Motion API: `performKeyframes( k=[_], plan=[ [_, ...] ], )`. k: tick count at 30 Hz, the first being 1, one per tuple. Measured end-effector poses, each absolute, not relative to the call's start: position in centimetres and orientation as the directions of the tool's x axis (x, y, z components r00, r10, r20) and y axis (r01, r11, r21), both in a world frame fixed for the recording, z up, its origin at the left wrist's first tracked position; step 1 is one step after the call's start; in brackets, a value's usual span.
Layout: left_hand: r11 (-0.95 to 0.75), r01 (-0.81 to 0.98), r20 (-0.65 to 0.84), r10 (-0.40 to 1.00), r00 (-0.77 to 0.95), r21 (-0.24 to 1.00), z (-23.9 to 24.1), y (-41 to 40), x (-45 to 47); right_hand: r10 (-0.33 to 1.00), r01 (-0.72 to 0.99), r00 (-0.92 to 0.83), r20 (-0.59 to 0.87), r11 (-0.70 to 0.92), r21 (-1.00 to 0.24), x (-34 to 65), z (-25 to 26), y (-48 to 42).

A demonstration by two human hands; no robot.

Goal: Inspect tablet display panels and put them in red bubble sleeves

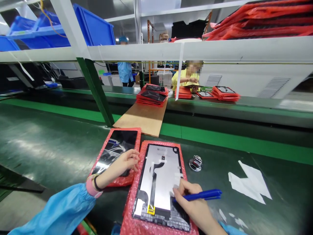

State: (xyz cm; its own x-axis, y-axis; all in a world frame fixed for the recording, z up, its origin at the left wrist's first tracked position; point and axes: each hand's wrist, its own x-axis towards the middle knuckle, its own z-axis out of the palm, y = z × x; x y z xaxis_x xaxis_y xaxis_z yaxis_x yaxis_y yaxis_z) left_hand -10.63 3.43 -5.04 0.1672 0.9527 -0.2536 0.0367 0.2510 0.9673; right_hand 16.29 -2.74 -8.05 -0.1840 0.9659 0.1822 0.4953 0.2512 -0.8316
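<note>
A tablet screen panel (165, 182) lies back side up on red bubble wrap (128, 209), on top of a stack. Its silver back carries a black flex cable and yellow tape near the bottom. My right hand (193, 199) rests at the panel's right edge, fingers closed round blue tweezers (206, 195) whose far end points right; the tips are hidden. Between this panel and a second one, my left hand (128, 160) hovers with loosely bent, parted fingers, holding nothing. That second screen panel (119, 143) shows its glossy black face on red wrap.
Right of the panel sit a round metal tape dispenser (196, 163) and white paper pieces (249, 182). A wooden board (144, 117) bridges to the far bench, bearing wrapped screens (153, 94). A green post (95, 91) and overhead shelf (151, 52) stand ahead. A co-worker in yellow (181, 78) handles a panel.
</note>
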Motion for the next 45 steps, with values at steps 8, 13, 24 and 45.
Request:
performKeyframes(
  k=[8,13,24,45],
  plan=[
    [0.361,0.016,-0.357,0.913,0.195,0.932,-4.5,1.9,-9.7,0.949,0.501,-0.208,0.235,0.31,-0.808,16.0,-8.1,-2.8],
    [0.431,-0.009,-0.421,0.885,0.198,0.902,-3.6,1.6,-9.3,0.957,0.458,-0.192,0.219,0.285,-0.842,16.1,-8.0,-2.9],
    [0.578,-0.129,-0.525,0.798,0.295,0.806,-2.3,3.2,-8.2,0.994,0.07,-0.108,-0.029,-0.021,-0.997,16.3,-8.2,-2.2],
    [0.078,-0.296,-0.035,0.988,0.148,0.952,0.3,4.0,-3.5,0.945,-0.177,0.201,0.258,0.294,-0.939,22.2,-1.5,-0.8]
  ],
)
